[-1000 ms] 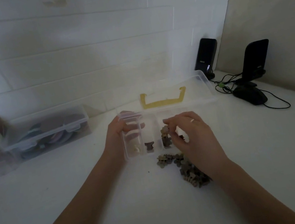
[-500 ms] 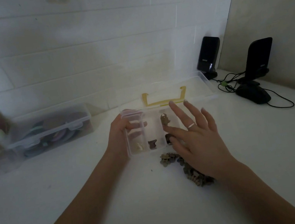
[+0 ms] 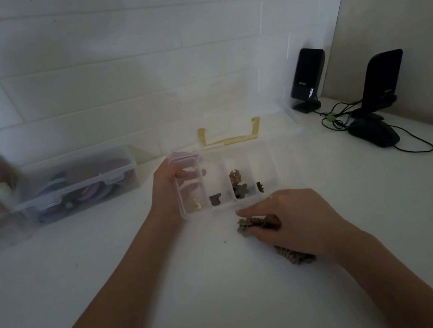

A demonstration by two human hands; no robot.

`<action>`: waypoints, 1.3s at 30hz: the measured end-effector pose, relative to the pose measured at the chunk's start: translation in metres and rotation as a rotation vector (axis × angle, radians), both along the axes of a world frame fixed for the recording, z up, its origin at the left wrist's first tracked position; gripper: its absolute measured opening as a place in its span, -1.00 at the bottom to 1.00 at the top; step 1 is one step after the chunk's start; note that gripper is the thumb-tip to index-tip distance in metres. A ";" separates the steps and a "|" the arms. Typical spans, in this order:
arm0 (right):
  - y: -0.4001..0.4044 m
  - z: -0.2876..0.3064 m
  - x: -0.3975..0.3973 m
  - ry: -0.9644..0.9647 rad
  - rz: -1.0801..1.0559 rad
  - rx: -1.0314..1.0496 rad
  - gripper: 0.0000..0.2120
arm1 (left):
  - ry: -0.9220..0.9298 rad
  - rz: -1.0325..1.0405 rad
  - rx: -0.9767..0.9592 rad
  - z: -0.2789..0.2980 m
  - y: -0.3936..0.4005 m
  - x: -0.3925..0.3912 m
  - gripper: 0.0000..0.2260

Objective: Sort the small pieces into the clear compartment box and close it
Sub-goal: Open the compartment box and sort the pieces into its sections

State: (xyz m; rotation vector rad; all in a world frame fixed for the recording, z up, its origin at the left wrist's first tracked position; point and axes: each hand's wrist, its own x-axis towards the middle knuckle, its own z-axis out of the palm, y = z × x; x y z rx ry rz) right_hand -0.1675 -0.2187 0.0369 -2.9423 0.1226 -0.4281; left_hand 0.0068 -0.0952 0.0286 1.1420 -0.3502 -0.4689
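White and dim, the tabletop (image 3: 114, 281) meets a tiled wall at its far edge. Toward the far left corner lies a closed clear storage case (image 3: 81, 183) of coloured discs; at the far right corner stand two black speakers (image 3: 385, 81) with a dark mouse (image 3: 375, 133).

The clear compartment box (image 3: 265, 155) sits mid-tabletop near the far edge, see-through plastic with upright dividers, its lid (image 3: 228, 104) swung up and back, a yellow handle (image 3: 229, 134) on it. The left compartment holds one pale piece, the next a brown one, the third several brown ones.

The left hand (image 3: 170, 191) has its grip closed on the box's left end, thumb showing through the wall. The right hand (image 3: 290, 220) lies palm down over the pile of small pieces (image 3: 296, 256) just in front of the box, fingers curled on the pile's left end; whether that grip is pinching a piece I cannot tell.
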 end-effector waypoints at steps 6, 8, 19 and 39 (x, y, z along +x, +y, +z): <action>0.007 -0.002 0.004 0.031 -0.002 0.014 -0.71 | -0.009 -0.031 0.000 -0.002 0.000 0.001 -0.68; 0.006 -0.003 0.004 0.031 0.022 0.042 -0.78 | -0.011 -0.039 -0.003 -0.002 -0.001 0.002 -0.68; 0.002 -0.004 0.006 -0.523 -0.022 0.429 -0.78 | -0.057 -0.055 0.002 -0.002 0.002 -0.002 -0.70; -0.001 0.008 0.051 -0.334 -0.248 -0.444 -0.89 | -0.059 -0.054 -0.016 -0.005 -0.005 -0.004 -0.72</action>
